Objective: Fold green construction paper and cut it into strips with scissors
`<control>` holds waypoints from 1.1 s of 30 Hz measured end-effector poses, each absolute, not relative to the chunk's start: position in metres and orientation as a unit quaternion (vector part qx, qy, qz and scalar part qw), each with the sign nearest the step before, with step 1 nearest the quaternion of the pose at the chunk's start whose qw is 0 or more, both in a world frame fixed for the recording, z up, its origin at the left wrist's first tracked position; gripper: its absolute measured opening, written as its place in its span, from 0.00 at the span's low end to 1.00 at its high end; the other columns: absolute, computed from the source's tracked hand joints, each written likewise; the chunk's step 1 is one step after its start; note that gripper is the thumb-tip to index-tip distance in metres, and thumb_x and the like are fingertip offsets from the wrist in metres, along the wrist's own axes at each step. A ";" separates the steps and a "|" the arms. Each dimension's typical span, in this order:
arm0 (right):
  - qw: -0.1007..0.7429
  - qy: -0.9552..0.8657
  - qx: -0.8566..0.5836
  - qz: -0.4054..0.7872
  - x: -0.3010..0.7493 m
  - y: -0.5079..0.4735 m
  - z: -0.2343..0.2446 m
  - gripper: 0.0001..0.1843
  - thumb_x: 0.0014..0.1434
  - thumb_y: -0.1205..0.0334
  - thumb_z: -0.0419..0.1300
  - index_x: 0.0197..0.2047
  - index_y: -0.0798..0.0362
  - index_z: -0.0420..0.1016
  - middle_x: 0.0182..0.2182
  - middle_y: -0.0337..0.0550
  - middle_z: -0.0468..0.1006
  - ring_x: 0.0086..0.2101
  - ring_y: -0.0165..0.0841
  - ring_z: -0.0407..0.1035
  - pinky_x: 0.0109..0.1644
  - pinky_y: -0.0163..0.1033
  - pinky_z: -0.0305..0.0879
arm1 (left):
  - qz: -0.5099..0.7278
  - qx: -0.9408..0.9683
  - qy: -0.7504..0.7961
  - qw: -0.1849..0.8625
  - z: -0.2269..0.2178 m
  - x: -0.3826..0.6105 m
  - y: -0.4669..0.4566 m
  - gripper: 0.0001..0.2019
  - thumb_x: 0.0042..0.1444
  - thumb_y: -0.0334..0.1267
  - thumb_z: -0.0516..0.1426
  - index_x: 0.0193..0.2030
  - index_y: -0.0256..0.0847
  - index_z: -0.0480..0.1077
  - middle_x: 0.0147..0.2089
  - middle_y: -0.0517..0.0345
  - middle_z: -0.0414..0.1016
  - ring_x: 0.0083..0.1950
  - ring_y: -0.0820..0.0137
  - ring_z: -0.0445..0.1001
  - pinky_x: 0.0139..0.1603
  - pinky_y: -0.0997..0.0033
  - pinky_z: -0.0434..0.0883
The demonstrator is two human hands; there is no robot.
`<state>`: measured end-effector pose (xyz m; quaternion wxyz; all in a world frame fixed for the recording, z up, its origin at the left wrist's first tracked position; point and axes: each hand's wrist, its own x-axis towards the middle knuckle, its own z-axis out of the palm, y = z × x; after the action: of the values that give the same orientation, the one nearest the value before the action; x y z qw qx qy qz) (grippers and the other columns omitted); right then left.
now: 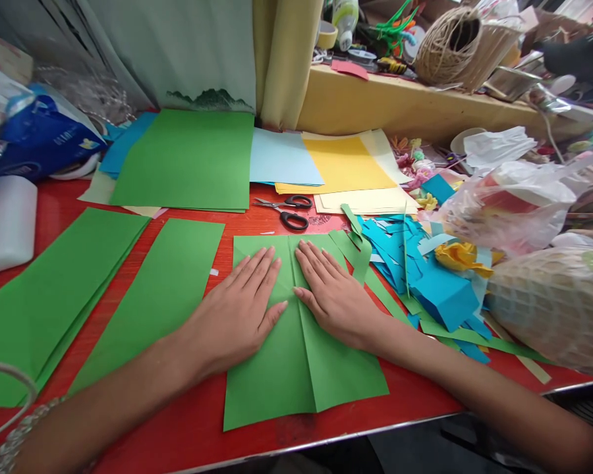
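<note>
A green sheet of paper [271, 392] with a crease down its middle lies in front of me on the red table. My left hand [244, 299] rests flat on its left half, fingers stretched out and thumb apart. On the other side of the crease, my right hand [333, 293] presses flat on the right half, its fingers extended too. Neither hand grips anything. To the left lie a narrower green piece [163, 289] and a folded green stack [64, 283]. Black-handled scissors [291, 210] lie just beyond the creased sheet.
Blue paper scraps [400, 257] and green strips crowd the right side, beside plastic bags [508, 197]. Behind are a large green sheet [188, 158] and yellow paper [348, 161]. A twine roll [447, 49] sits on the ledge. The table's front edge [336, 441] is near.
</note>
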<state>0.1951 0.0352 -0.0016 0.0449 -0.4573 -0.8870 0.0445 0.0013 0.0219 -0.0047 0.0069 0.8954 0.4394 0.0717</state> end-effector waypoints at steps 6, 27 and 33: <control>0.038 -0.887 -0.459 0.033 0.195 0.036 -0.001 0.35 0.65 0.49 0.33 0.65 0.67 0.46 0.65 0.54 0.43 0.64 0.36 0.33 0.66 0.45 0.39 | 0.073 0.888 0.454 -0.002 -0.007 0.005 0.018 0.31 0.62 0.47 0.40 0.65 0.26 0.48 0.68 0.40 0.43 0.69 0.60 0.40 0.67 0.57 0.48; 0.030 -0.885 -0.463 0.031 0.194 0.035 0.000 0.35 0.65 0.49 0.33 0.65 0.67 0.45 0.65 0.54 0.42 0.64 0.36 0.34 0.66 0.44 0.38 | 0.071 0.860 0.505 -0.004 -0.007 0.018 0.007 0.32 0.62 0.48 0.38 0.65 0.24 0.47 0.68 0.38 0.42 0.69 0.58 0.41 0.66 0.55 0.49; 0.047 -0.882 -0.464 0.068 0.198 0.042 0.001 0.34 0.65 0.49 0.32 0.66 0.64 0.45 0.65 0.51 0.43 0.64 0.34 0.34 0.66 0.45 0.38 | 0.067 0.862 0.502 0.019 -0.002 0.012 0.014 0.31 0.62 0.48 0.39 0.65 0.25 0.46 0.69 0.41 0.42 0.69 0.60 0.41 0.67 0.57 0.49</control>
<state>0.1977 0.0422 0.0006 0.0469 -0.4637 -0.8821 0.0683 0.0121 0.0135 -0.0022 0.0188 0.8620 0.5022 0.0671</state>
